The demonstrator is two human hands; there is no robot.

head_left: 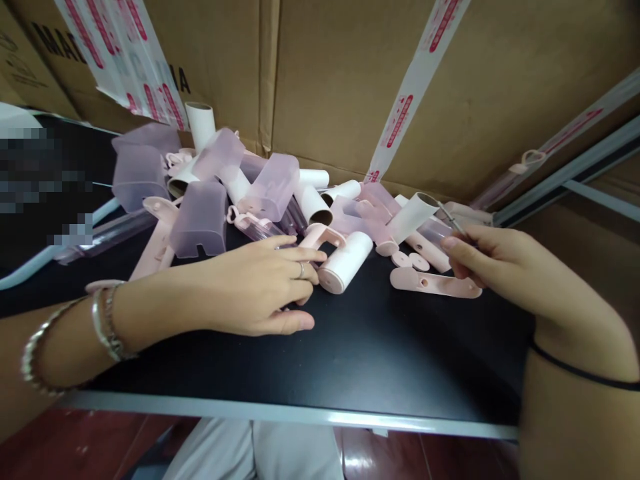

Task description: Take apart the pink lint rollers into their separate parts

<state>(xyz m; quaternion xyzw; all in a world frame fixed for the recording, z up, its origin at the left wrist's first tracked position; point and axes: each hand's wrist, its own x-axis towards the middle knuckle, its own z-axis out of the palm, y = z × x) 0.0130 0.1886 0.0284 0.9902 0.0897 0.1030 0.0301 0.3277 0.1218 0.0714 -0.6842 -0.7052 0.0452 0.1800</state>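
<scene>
My left hand (260, 287) lies flat on the black table (350, 360), fingers stretched out, their tips touching the end of a white roll with a pink cap (346, 262). It grips nothing. My right hand (505, 267) is closed around a thin metal tool (453, 220), whose tip points at a white paper tube (413, 215). A flat pink handle piece (435, 283) lies just below the right fingers, with two small pink discs (410, 260) beside it.
A heap of translucent purple covers (200, 217), white tubes (313, 200) and pink handles (160, 240) fills the table's far left and middle. Taped cardboard boxes (350, 80) wall off the back. The table's metal front edge (300, 412) runs near my lap.
</scene>
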